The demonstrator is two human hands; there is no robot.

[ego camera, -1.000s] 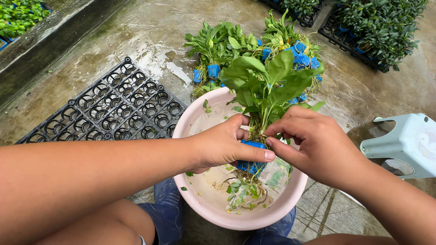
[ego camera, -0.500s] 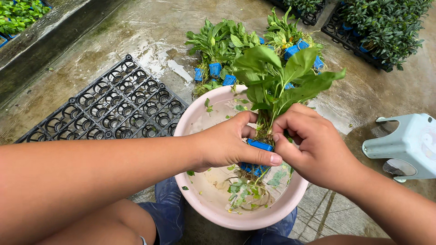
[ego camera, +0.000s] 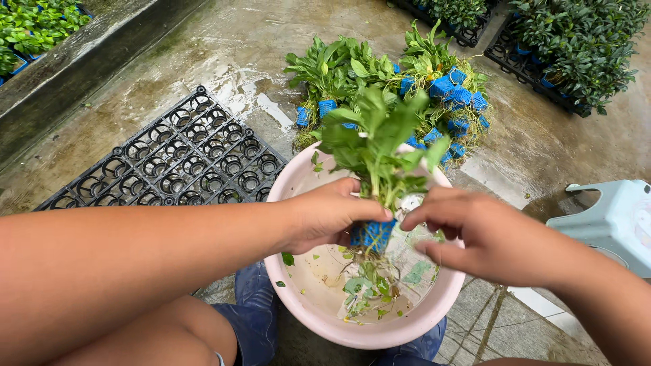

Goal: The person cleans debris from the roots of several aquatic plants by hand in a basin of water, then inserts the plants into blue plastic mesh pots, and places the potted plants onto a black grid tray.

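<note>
- Now the left hand (ego camera: 324,213) is clenched around a small blue net pot (ego camera: 371,234), thumb on the near wall, holding it over the pink basin (ego camera: 380,332).
- Just right of that pot, the right hand (ego camera: 488,237) has its fingers loosely bent and pinched toward the stems; whether it grips a leaf or stem I cannot tell, as the fingertips are blurred.
- As I judge it, the step in hand is cleaning the plant (ego camera: 376,139): picking off loose leaves at the crown while the pot is kept steady.
- A next move would call for a firm left grip on the pot and a light pinch from the right at the stem base, so that only the unwanted bits come away and the roots are not torn.
- Its long axis runs from the pale roots (ego camera: 366,271) dangling below the left hand, through the pot, to the leaves above and beyond the fingers; it points up and slightly away, close to upright.
- Under both hands, leaf scraps (ego camera: 366,291) lie in shallow water in the basin.
- Left of the left forearm lies a black cell tray (ego camera: 169,169).
- Beyond the hands, a heap of potted plants (ego camera: 400,81) lies on wet concrete (ego camera: 224,54); right of the right hand stands a pale stool (ego camera: 610,217).
</note>
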